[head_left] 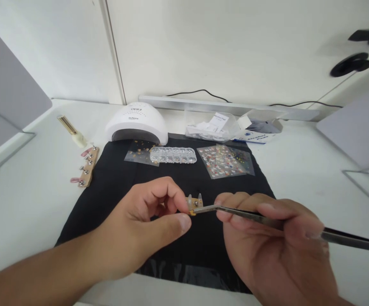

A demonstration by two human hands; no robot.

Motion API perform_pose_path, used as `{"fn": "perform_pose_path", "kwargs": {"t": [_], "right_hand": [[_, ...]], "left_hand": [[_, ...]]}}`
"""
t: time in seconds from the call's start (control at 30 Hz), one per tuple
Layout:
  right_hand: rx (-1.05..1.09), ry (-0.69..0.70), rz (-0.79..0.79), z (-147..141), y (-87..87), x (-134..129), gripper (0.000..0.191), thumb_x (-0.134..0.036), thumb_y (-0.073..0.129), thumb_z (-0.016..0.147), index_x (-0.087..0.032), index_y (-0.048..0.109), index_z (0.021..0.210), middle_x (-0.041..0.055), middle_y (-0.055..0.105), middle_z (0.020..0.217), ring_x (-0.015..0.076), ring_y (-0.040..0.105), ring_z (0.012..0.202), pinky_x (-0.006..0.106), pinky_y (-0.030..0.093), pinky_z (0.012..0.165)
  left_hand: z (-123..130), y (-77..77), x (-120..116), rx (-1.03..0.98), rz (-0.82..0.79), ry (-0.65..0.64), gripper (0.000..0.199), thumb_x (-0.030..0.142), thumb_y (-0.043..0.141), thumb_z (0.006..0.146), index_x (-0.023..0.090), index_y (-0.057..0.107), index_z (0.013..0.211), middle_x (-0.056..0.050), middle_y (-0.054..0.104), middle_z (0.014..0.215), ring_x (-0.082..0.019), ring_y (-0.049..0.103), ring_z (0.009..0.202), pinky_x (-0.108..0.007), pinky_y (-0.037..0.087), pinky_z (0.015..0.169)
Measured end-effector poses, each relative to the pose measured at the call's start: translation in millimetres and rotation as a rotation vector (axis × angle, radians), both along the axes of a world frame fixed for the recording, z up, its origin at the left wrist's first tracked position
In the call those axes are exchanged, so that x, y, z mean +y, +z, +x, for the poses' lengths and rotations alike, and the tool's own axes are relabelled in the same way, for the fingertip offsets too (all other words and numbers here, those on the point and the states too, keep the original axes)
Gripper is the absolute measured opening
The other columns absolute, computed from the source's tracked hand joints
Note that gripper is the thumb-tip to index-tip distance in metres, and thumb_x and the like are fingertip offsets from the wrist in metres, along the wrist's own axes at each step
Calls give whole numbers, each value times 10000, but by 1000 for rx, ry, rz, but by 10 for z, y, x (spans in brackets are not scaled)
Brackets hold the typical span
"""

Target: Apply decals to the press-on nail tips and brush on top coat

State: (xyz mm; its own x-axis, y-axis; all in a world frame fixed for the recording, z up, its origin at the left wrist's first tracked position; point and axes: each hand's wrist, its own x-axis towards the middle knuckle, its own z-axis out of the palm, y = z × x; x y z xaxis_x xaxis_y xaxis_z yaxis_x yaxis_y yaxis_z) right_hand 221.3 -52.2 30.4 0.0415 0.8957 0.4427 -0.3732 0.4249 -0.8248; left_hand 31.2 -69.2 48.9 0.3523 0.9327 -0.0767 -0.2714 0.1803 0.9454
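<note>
Bent-tip metal tweezers [254,216] lie between the fingers and thumb of my right hand [276,242], their tips pointing left. These tips touch a small orange-yellow piece [192,212] at the fingertips of my left hand [152,216], whose thumb and index finger are pinched around it. Just behind that pinch is a small tan holder [198,202] with clear nail tips standing on it, partly hidden by my left fingers. Both hands are above a black cloth [108,212].
A white nail lamp [136,123] stands at the back left. Behind my hands lie a clear rhinestone case [173,155] and sticker sheets [222,161]. An alcohol pad box [259,131] is farther back. At left are a wooden nail stand [88,168] and a gold-capped bottle [72,131].
</note>
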Motion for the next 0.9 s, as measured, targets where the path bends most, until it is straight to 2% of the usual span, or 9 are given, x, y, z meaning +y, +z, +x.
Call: {"fn": "perform_pose_path", "kwargs": {"t": [0.3, 0.5, 0.73, 0.9], "right_hand": [[24, 11, -6, -9, -16, -10, 180, -409, 700, 949, -312, 849, 923, -29, 775, 643, 175, 733, 646, 331, 688, 677], [-1, -30, 1, -13, 6, -5, 227, -473, 727, 914, -287, 856, 891, -4, 809, 690, 195, 757, 634, 355, 688, 679], [-30, -64, -12, 2, 15, -5, 281, -541, 709, 908, -301, 848, 864, 0, 793, 645, 233, 755, 616, 420, 673, 655], [-123, 58, 30, 81, 68, 82, 277, -515, 676, 934, -300, 845, 889, 13, 775, 645, 240, 746, 623, 449, 661, 671]], "left_hand": [[13, 8, -7, 43, 4, 17, 124, 195, 672, 848, 188, 583, 763, 37, 517, 663, -89, 388, 578, -214, 325, 521], [14, 1, 3, 77, 12, 20, 153, 201, 661, 857, 189, 570, 736, 39, 502, 655, -95, 392, 591, -226, 329, 539], [-26, -5, -13, 113, 35, 4, 172, 219, 635, 879, 194, 556, 728, 40, 487, 653, -105, 387, 599, -244, 331, 555], [-163, 17, 11, 238, 54, -53, 80, 245, 586, 858, 206, 605, 791, 27, 490, 690, -121, 384, 609, -258, 323, 551]]}}
